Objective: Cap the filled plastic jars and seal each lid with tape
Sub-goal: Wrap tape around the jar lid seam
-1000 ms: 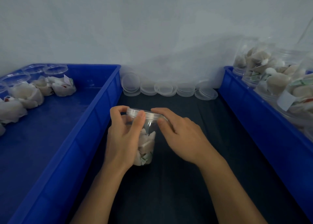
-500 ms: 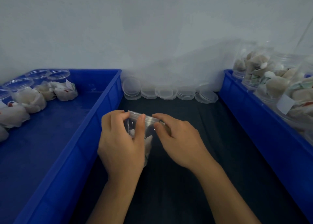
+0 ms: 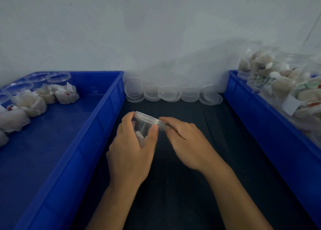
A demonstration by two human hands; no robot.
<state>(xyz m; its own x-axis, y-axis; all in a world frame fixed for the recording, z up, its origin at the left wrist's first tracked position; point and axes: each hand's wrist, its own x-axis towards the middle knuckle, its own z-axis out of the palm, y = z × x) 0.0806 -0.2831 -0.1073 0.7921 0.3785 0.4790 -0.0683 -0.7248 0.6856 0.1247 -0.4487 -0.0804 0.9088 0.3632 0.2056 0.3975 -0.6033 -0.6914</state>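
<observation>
A clear plastic jar [image 3: 141,130] holding white wrapped packets stands on the dark mat between two blue bins. A clear lid [image 3: 149,118] sits on its mouth, tilted down to the right. My left hand [image 3: 132,148] grips the jar's body, fingers round the far side and thumb on the near side. My right hand [image 3: 185,141] has its fingertips against the lid's right rim. No tape is in view.
Loose clear lids [image 3: 171,94] lie in low stacks along the wall behind the jar. The left blue bin [image 3: 104,108] holds several open filled jars [image 3: 60,89]. The right blue bin [image 3: 251,111] holds several filled jars [image 3: 271,77]. A white wall closes the back.
The jar has tipped and shifted slightly toward me. My left hand has slid lower on the jar's body, and my right hand's fingertips have moved to the lid's right rim.
</observation>
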